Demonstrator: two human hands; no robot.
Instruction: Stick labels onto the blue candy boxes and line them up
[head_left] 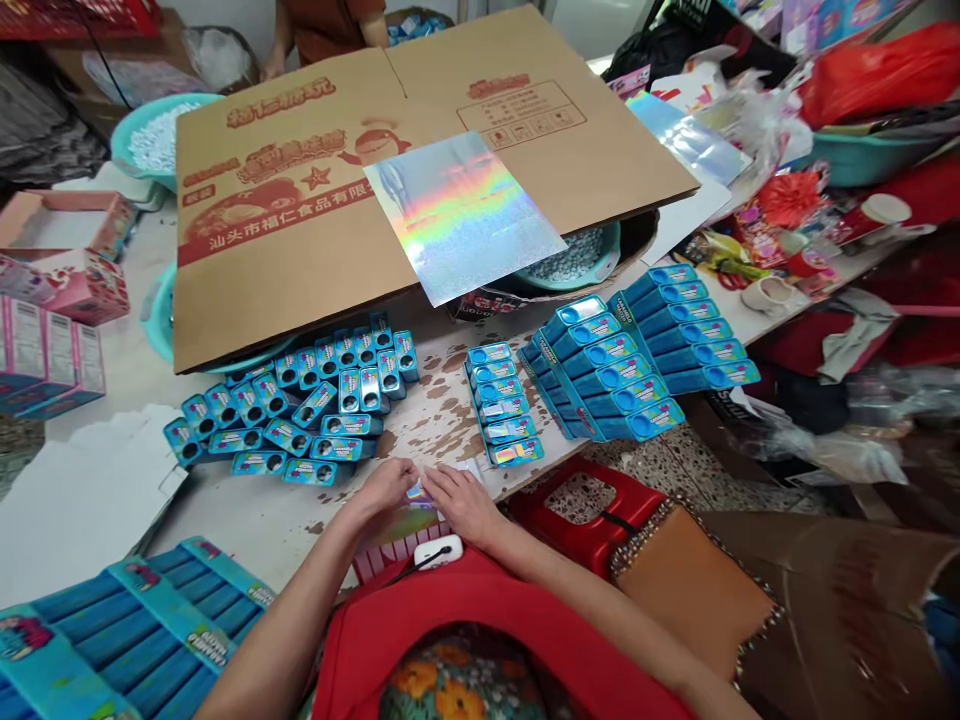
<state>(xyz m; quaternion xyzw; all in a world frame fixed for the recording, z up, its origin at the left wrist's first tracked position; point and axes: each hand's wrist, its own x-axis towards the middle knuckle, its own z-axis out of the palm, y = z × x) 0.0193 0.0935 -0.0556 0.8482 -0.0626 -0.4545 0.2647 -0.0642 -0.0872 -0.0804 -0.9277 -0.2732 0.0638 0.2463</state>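
Note:
My left hand (386, 487) is closed, its fingers pressed together at the table's near edge. Beside it my right hand (461, 500) lies with its fingers stretched over a small shiny purple-blue piece (417, 490) between the two hands. What the left fingertips hold is too small to make out. Beyond the left hand stand several small blue boxes with round holes (349, 425). A row of blue boxes with labelled tops (504, 405) stands right of the hands, with larger bundles (607, 370) farther right.
A big cardboard sheet (300, 260) covers the back of the table, with a holographic sheet (465, 215) on it. Blue packs (150, 620) sit at the near left. A red stool (592, 510) stands right. Another person's arm (279, 40) shows behind.

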